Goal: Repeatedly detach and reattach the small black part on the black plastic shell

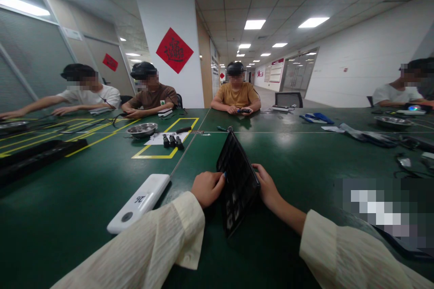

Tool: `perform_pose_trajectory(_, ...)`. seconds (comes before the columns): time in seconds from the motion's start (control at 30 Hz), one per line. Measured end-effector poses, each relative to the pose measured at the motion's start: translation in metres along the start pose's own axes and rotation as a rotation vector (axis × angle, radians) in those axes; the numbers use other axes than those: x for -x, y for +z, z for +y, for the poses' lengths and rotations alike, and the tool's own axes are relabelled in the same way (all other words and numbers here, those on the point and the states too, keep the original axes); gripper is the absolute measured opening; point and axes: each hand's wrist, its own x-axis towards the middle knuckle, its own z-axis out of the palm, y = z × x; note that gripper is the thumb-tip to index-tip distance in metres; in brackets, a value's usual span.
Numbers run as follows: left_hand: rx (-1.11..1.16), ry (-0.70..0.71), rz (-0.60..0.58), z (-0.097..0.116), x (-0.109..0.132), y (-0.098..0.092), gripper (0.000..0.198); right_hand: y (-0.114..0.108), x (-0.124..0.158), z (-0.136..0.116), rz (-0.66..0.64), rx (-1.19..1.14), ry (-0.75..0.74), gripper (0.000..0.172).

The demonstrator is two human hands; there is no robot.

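A thin black panel (pixel 237 180), marked with a grid of dark squares, stands steeply tilted above the green table in front of me. My right hand (pixel 267 185) grips its right edge, with the thumb at the edge and the other fingers mostly hidden behind it. Close against the panel's left side is my left hand (pixel 208 188), its fingers curled and the thumb pressed in. A small blue piece (pixel 224 174) shows at the left fingertips; what it is stays too small to tell. Left of this hand lies a white power bank (pixel 139 203) marked 26.
Beyond the panel are a metal bowl (pixel 142 130), several black parts (pixel 172 141) on white paper, and yellow tape lines. A long black tray (pixel 37 156) lies far left. Blue gloves (pixel 317 118) and another bowl (pixel 393 122) are right. Several people sit around the table.
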Motion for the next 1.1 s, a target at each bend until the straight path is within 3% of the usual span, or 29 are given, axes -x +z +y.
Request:
perform_pose_trajectory(0.4,0.052,-0.068,0.09,-0.0013,0.0004,0.0047,0.035,0.0013,0.0023,-0.0037,0.003,-0.02,0.009,0.031)
perform_pose_trajectory(0.67,0.038,-0.037,0.081,-0.0001,-0.0009,0.002,0.032,0.0005,0.0032,-0.0055,-0.009,-0.024,0.027,0.036)
perform_pose_trajectory(1.1,-0.002,-0.024,0.062,-0.0017,-0.0001,0.0029,0.035,0.0011,0.0017,-0.0014,0.004,-0.004,0.002,0.029)
